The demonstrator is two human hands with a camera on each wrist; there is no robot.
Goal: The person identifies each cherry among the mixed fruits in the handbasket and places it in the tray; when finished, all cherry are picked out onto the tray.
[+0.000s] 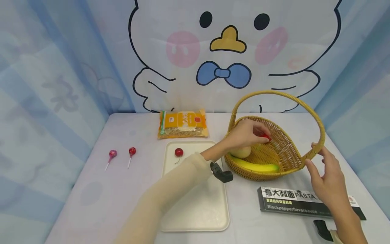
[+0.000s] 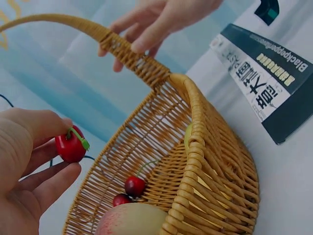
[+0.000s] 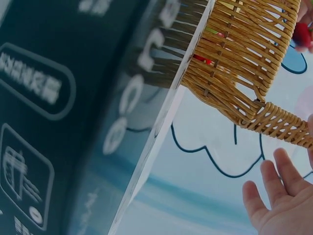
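Note:
My left hand (image 1: 248, 133) is over the wicker basket (image 1: 286, 144), pinching a small red cherry (image 2: 72, 147) with a green stem between thumb and fingertips. At the basket's right end, my right hand (image 1: 330, 173) holds the foot of the arched handle (image 1: 320, 135) between thumb and fingers. Its other fingers (image 3: 276, 183) are spread in the right wrist view. Inside the basket lie a banana (image 1: 256, 166), a pale peach (image 2: 134, 220) and dark red cherries (image 2: 135, 186). Another cherry (image 1: 178, 152) lies on the cream tray (image 1: 195, 217).
A black and white pasta box (image 1: 292, 203) lies before the basket, beneath my right forearm. An orange food packet (image 1: 182, 124) is at the back. Two lollipops, one pink (image 1: 112, 154) and one red (image 1: 132, 151), lie left of the tray. A printed curtain (image 1: 91, 51) surrounds the table.

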